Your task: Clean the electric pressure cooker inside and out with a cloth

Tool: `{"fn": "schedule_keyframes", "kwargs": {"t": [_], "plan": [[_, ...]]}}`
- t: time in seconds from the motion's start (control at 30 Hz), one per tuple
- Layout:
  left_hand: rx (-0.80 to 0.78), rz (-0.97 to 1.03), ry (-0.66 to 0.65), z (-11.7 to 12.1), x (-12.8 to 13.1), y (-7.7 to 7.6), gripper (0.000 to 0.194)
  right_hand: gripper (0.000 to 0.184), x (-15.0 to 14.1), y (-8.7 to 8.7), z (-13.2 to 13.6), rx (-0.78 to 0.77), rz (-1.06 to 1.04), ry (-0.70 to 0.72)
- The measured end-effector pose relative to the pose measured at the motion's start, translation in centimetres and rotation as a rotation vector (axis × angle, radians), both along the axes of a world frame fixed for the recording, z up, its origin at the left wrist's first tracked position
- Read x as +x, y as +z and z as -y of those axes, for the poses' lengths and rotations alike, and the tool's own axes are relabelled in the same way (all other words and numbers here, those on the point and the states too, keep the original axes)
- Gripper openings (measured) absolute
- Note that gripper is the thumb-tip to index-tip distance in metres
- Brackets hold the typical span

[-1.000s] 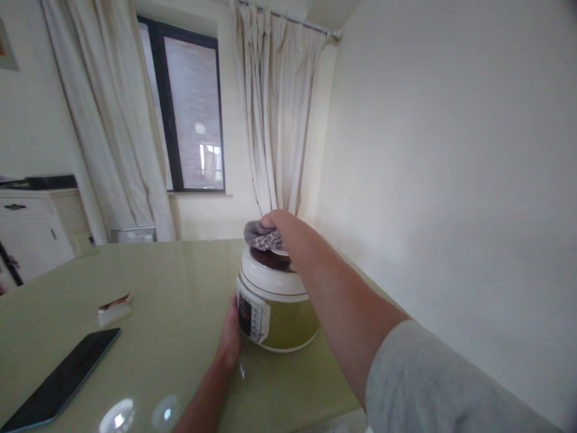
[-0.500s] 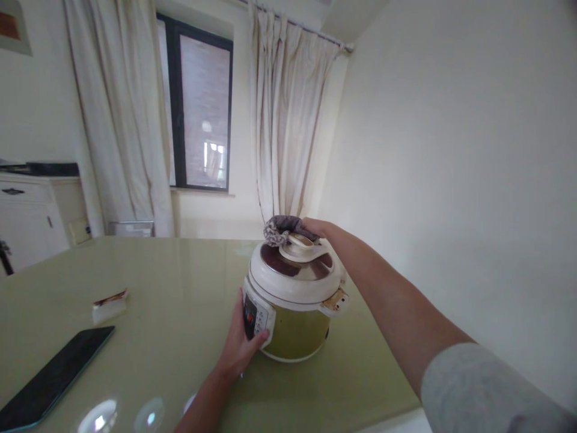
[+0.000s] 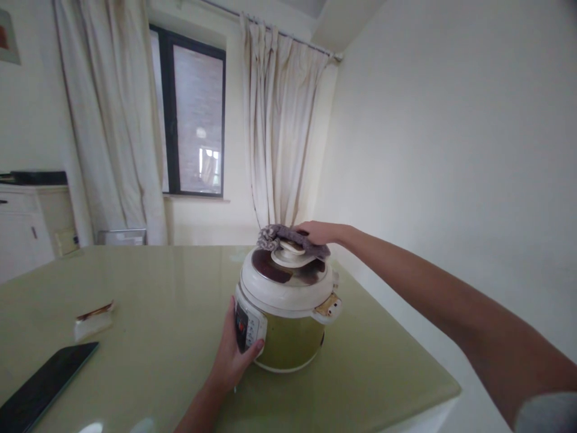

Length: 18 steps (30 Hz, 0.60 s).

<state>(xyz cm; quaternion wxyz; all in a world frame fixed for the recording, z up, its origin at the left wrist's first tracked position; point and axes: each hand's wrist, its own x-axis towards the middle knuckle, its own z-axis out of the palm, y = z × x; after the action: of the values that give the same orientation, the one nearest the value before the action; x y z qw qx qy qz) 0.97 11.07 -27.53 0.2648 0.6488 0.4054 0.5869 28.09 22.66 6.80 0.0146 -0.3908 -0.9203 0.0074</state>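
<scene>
An electric pressure cooker (image 3: 283, 294) with a white lid and a greenish body stands on the table. My left hand (image 3: 232, 355) grips its control panel side, the thumb across the panel's front edge and the fingers behind it, partly hidden. On top of the lid, my right hand (image 3: 315, 231) holds a grey-purple cloth (image 3: 282, 234) against the far side of the lid knob (image 3: 292, 249). The cloth is bunched and patterned at its left end. Some of the right hand's fingers are hidden by it.
A dark tablet or large phone (image 3: 45, 385) lies at the table's left front. Behind it is a small white packet-like item (image 3: 94, 322). The glossy green table (image 3: 157, 300) ends at a corner on the right, near a white wall (image 3: 451, 150).
My right hand and the cloth have moved from the lid's near left over to the far right of the knob. The cooker looks turned, and my left thumb now rests on the panel.
</scene>
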Motion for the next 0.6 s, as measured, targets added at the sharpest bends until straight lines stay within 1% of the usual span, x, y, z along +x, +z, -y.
{"fn": "schedule_keyframes", "kwargs": {"t": [0.07, 0.13, 0.23, 0.27, 0.33, 0.4, 0.47, 0.53, 0.6], "plan": [[0.006, 0.001, -0.011, 0.0, 0.1, -0.1, 0.115, 0.043, 0.8, 0.1, 1.0, 0.023, 0.059, 0.022], [-0.01, 0.013, -0.017, 0.0, 0.1, -0.1, 0.114, 0.041, 0.7, -0.2, 1.3, 0.044, 0.084, -0.041], [-0.045, 0.038, -0.057, 0.2, 0.0, 0.2, 0.114, 0.035, -1.0, -1.0, 0.5, 0.05, 0.066, -0.195], [-0.052, 0.043, -0.075, 0.3, 0.0, 0.3, 0.116, 0.032, -1.6, -1.3, 0.2, 0.055, 0.05, -0.23], [-0.057, 0.045, -0.083, 0.5, 0.0, 0.6, 0.124, 0.029, -2.7, -1.8, -0.4, 0.07, 0.021, -0.258], [-0.06, 0.03, -0.069, 0.7, 0.1, 0.9, 0.127, 0.028, -3.1, -2.1, -0.5, 0.087, 0.002, -0.259], [-0.053, 0.014, -0.038, 0.9, 0.2, 1.2, 0.123, 0.027, -2.6, -2.4, 0.0, 0.097, -0.01, -0.257], [-0.043, 0.001, -0.001, 0.9, 0.4, 1.3, 0.118, 0.026, -1.2, -2.8, 1.1, 0.122, -0.032, -0.217], [-0.037, -0.008, 0.038, 0.9, 0.5, 1.3, 0.116, 0.026, 0.5, -3.4, 2.7, 0.164, -0.058, -0.127]]}}
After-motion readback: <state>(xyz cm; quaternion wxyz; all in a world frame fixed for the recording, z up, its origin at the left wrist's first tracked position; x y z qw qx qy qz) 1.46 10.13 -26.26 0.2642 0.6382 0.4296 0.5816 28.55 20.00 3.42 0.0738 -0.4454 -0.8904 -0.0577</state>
